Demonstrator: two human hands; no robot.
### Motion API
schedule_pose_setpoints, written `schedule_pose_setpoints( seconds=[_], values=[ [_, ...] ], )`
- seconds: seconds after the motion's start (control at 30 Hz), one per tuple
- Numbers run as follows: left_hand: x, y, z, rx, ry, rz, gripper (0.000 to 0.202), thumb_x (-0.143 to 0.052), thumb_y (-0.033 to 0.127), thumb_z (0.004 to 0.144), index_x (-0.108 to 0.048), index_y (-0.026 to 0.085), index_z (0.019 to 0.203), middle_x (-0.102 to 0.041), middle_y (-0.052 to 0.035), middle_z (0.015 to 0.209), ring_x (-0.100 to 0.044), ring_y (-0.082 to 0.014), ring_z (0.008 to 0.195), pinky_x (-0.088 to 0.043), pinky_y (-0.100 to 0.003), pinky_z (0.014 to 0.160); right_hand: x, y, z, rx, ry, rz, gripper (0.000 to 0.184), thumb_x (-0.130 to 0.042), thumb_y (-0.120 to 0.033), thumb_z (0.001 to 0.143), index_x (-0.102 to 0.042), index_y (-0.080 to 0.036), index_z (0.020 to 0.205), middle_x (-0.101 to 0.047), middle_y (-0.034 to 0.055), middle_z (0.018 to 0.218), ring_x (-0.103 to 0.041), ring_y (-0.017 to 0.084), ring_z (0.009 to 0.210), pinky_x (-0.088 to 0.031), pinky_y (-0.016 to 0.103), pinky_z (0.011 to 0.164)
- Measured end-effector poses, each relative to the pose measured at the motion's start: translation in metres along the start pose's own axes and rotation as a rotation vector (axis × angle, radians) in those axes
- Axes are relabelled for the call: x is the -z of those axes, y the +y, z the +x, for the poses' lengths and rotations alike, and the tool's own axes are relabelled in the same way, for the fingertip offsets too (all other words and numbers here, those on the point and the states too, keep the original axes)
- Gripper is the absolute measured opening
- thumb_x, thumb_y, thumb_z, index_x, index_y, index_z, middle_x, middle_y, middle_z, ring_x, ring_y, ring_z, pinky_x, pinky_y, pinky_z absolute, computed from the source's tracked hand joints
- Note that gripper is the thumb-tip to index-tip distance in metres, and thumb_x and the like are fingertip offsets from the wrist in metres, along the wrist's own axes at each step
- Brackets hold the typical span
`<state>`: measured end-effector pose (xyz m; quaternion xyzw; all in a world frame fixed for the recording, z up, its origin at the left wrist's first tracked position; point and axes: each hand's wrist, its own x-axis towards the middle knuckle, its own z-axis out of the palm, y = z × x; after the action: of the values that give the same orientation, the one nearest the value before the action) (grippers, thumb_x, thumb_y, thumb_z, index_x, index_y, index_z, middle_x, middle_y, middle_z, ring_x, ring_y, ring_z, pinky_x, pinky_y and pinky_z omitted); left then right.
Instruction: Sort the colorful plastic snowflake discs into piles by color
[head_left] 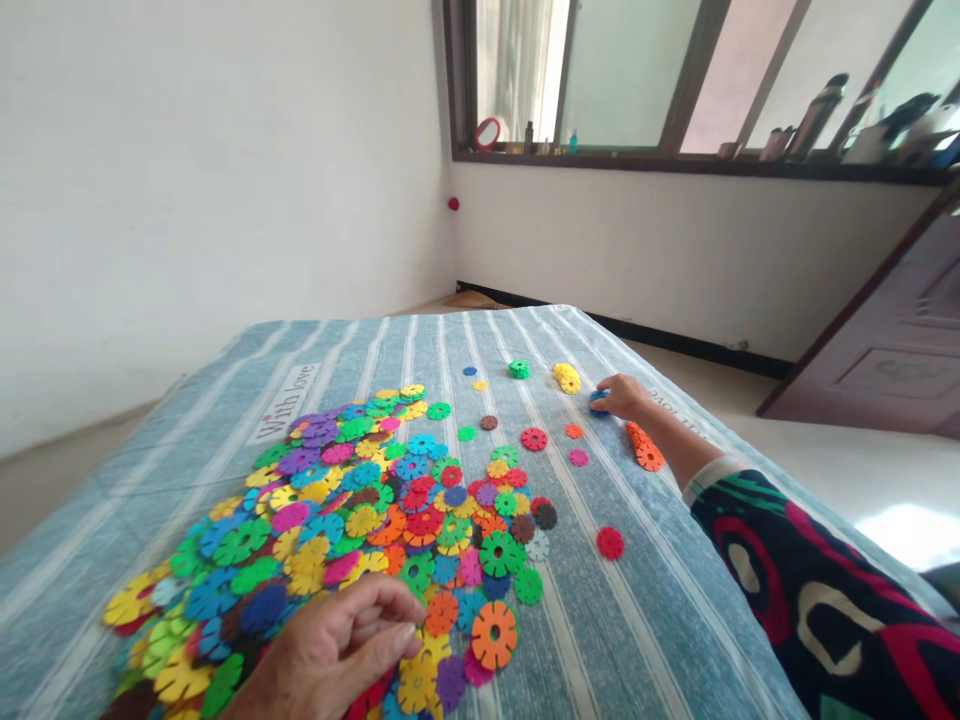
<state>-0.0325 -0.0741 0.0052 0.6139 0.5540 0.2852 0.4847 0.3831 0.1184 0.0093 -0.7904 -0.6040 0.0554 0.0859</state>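
A big heap of coloured plastic snowflake discs [345, 520] lies on a blue striped bed cover [637, 620]. My left hand [334, 645] rests on the near edge of the heap, fingers curled together in a pinch over the discs; what they hold is hidden. My right hand [622, 397] reaches far across the cover, fingers closed on a blue disc [598, 402]. Beside it lie a small stack of yellow discs [566, 377], a green stack [519, 369] and a row of orange discs [645, 450].
Loose single discs, such as a red one [610, 542], lie scattered right of the heap. White walls stand behind the bed. A window sill [675, 160] with bottles runs along the far wall. A dark wooden door [892, 340] is at right.
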Motion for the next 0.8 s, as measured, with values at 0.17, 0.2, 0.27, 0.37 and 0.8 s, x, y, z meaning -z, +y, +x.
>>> schedule_pose_setpoints(
  seconds=[0.17, 0.2, 0.27, 0.37, 0.8],
  values=[
    [0.000, -0.004, 0.001, -0.014, -0.005, 0.000, 0.027, -0.065, 0.048, 0.070, -0.068, 0.021, 0.076, -0.068, -0.0008, 0.068, -0.066, -0.0176, 0.068, -0.050, -0.020, 0.065, -0.003, 0.009, -0.002, 0.074, 0.017, 0.027, 0.043, -0.072, -0.037, 0.073, -0.070, -0.020, 0.113, -0.072, 0.0071, 0.099, -0.065, 0.023, 0.095, -0.047, 0.026, 0.075],
    [0.000, -0.005, 0.001, -0.020, -0.007, 0.000, 0.027, -0.065, 0.047, 0.070, -0.068, 0.021, 0.076, -0.068, -0.0008, 0.068, -0.066, -0.0174, 0.068, -0.050, -0.020, 0.064, -0.002, 0.010, -0.002, 0.084, 0.021, 0.029, 0.043, -0.073, -0.037, 0.073, -0.071, -0.019, 0.112, -0.072, 0.0069, 0.098, -0.065, 0.022, 0.093, -0.047, 0.025, 0.074],
    [0.000, -0.005, 0.002, -0.031, -0.008, 0.001, 0.026, -0.065, 0.047, 0.070, -0.068, 0.021, 0.076, -0.068, -0.0006, 0.067, -0.065, -0.0170, 0.065, -0.050, -0.020, 0.063, -0.002, 0.012, -0.003, 0.102, 0.034, 0.029, 0.042, -0.073, -0.035, 0.072, -0.072, -0.019, 0.111, -0.072, 0.0062, 0.097, -0.066, 0.022, 0.090, -0.047, 0.025, 0.074],
    [0.000, -0.005, 0.002, -0.041, 0.006, 0.001, 0.025, -0.067, 0.047, 0.068, -0.068, 0.022, 0.074, -0.068, -0.0004, 0.067, -0.064, -0.0171, 0.063, -0.051, -0.020, 0.060, -0.001, 0.015, -0.005, 0.118, 0.049, 0.022, 0.041, -0.073, -0.034, 0.073, -0.072, -0.020, 0.111, -0.072, 0.0051, 0.099, -0.066, 0.020, 0.089, -0.047, 0.024, 0.074],
    [0.018, 0.020, -0.009, -0.064, -0.026, -0.065, 0.024, -0.064, 0.038, 0.075, -0.065, 0.016, 0.082, -0.073, -0.0055, 0.074, -0.069, -0.0182, 0.069, -0.053, -0.025, 0.066, -0.004, 0.018, -0.022, 0.058, 0.095, -0.039, 0.051, -0.060, -0.046, 0.083, -0.065, -0.012, 0.121, -0.069, 0.0166, 0.108, -0.063, 0.033, 0.101, -0.049, 0.039, 0.079]
  ],
)
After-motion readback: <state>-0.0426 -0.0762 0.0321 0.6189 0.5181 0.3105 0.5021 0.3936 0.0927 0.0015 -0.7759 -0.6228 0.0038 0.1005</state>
